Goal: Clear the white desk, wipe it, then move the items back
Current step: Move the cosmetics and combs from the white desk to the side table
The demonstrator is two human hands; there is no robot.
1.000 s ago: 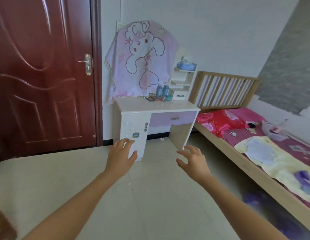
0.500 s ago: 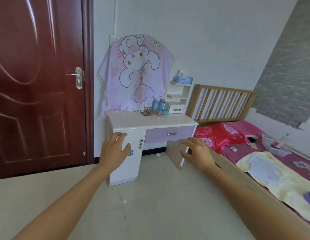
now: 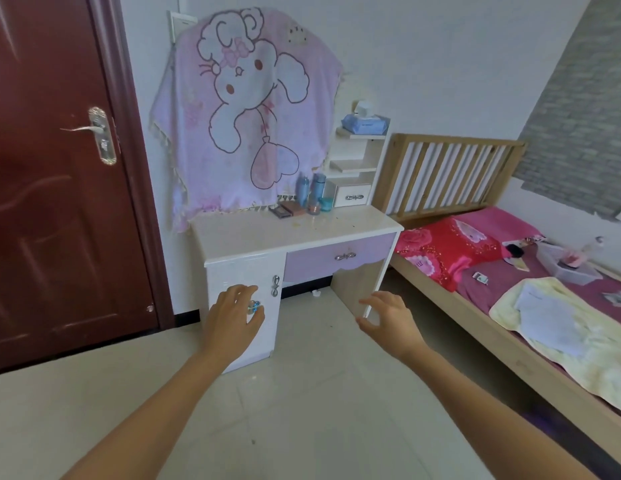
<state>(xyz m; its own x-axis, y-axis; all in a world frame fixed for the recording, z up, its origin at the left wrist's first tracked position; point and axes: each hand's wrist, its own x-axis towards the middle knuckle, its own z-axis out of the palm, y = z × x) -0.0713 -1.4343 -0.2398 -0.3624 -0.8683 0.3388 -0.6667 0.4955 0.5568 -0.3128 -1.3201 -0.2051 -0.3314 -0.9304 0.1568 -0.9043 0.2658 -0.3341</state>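
Evidently at the start, left hand (image 3: 233, 323) and right hand (image 3: 388, 320) hover empty and loosely spread before the white desk (image 3: 267, 233) by the far wall, its bottles (image 3: 311, 190) and apparent cosmetic cases (image 3: 288, 209) uncleared, nothing wiped.

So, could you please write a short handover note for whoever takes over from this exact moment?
Left hand: open, holds nothing, raised in front of the desk's cabinet door.
Right hand: open, holds nothing, raised in front of the desk's knee space.
White desk: the blue bottles, a small jar, a teal jar and flat cases sit at the back of the top, beside the shelf unit. A yellowish stain and specks show on the top.
Done: nothing cleared yet.
Left: move those items off, wipe the top, put them back.
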